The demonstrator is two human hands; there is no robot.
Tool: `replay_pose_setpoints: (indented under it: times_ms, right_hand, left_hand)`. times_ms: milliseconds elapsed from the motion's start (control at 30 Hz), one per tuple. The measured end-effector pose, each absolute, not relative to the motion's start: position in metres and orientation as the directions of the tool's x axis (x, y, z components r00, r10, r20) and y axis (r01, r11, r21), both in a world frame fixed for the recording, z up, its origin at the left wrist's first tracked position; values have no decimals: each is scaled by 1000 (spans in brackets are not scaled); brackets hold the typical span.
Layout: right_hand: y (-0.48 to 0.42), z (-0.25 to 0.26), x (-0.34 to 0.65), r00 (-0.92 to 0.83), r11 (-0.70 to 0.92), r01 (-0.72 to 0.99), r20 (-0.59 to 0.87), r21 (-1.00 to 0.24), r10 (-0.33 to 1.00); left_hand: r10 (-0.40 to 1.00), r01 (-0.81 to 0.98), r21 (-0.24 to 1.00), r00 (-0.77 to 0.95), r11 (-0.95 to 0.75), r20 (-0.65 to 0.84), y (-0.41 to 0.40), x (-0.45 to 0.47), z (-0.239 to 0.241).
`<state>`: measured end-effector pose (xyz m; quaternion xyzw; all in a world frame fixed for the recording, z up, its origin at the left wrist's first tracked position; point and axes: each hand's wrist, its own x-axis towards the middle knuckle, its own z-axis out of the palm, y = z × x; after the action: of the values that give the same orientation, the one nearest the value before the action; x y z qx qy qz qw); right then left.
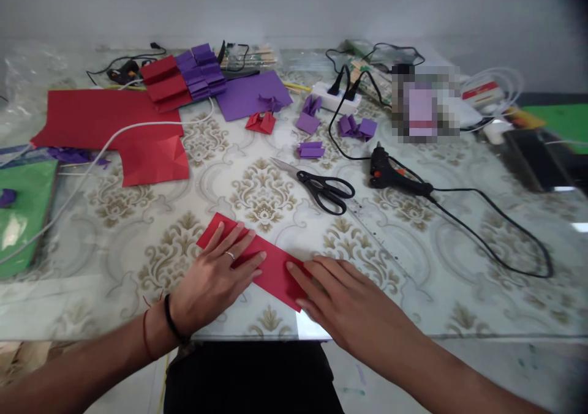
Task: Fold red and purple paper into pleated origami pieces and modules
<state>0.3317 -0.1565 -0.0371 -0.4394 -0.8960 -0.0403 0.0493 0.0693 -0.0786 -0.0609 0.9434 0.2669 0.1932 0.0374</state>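
Observation:
A red strip of folded paper lies aslant on the patterned tabletop near its front edge. My left hand rests flat across the strip's left part, fingers spread and stretched out. On the right end lies my right hand, its fingers extended over the paper and its thumb by the lower corner. Neither hand grips the strip; both press on it from above. Beyond the paper, black-handled scissors lie with their blades pointing up and left.
A black glue gun with a looping cord lies right of the scissors. Folded purple pieces and a red folded piece sit farther back. Red sheets lie left, near a white cable. A power strip stands behind.

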Motion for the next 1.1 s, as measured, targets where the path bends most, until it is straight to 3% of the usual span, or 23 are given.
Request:
replay_pose_setpoints:
  times_ms: [533, 1100]
  right_hand:
    - [-102, -45, 302, -618, 617, 786, 27, 47, 786]
    - [-156, -31, 371, -694, 682, 718, 68, 142, 717]
  left_hand:
    - [509, 481, 168, 796, -861, 328, -80, 69, -62]
    - [529, 493, 191, 787, -849, 318, -77, 68, -60]
